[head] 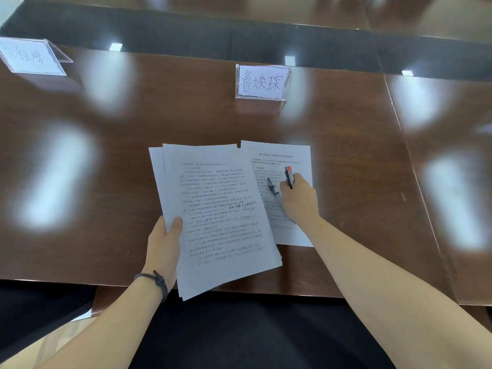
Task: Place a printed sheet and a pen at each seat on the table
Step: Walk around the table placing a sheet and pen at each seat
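Far beyond and to the left of the left hand's fingers, a clear name card holder (32, 57) stands tilted at the bench (106, 182) edge, its writing blurred. The left hand (162, 246), with a dark band (157, 282) on its wrist, has its fingers clamped on a stack of printed sheets (218, 217): the thumb lies on top at the stack's left edge and the other fingers are hidden beneath. The stack hangs past the near bench edge and its right side covers the left margin of a single printed sheet (292, 155) lying flat on the bench. On that sheet rests the right hand (299, 198), its fingers closed around two pens (289, 177), one with an orange end, the other dark and slanting out to the left of the knuckles. Straight beyond those fingers, well apart, a second name card holder (263, 81) stands upright with handwritten characters. Pale light reflections blotch the glossy brown surface on both sides.
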